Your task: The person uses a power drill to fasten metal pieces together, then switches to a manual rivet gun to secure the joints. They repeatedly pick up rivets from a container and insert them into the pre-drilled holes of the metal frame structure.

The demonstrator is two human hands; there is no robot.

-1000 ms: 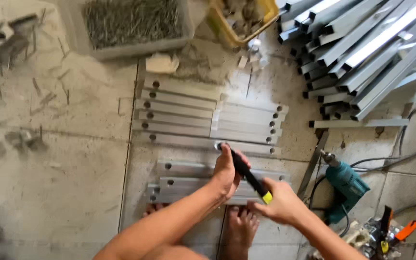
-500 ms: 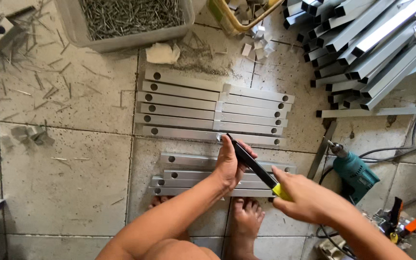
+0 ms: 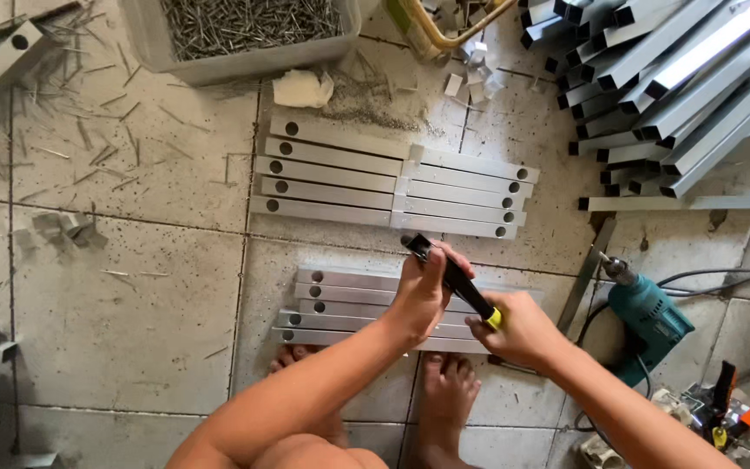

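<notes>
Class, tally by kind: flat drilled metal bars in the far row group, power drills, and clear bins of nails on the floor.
Flat drilled bars, far group: 9
Teal power drill: 1
Clear bin of nails: 1
Total: 11

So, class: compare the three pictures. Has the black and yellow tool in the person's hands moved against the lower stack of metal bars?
Cannot tell for sure. The camera shifts between pictures, but the tool lies across the lower stack of bars in all three, gripped by both hands; no clear shift.

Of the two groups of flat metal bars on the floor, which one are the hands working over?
The nearer group, just ahead of the feet: both hands and the black tool are above it. The farther group lies untouched.
</notes>
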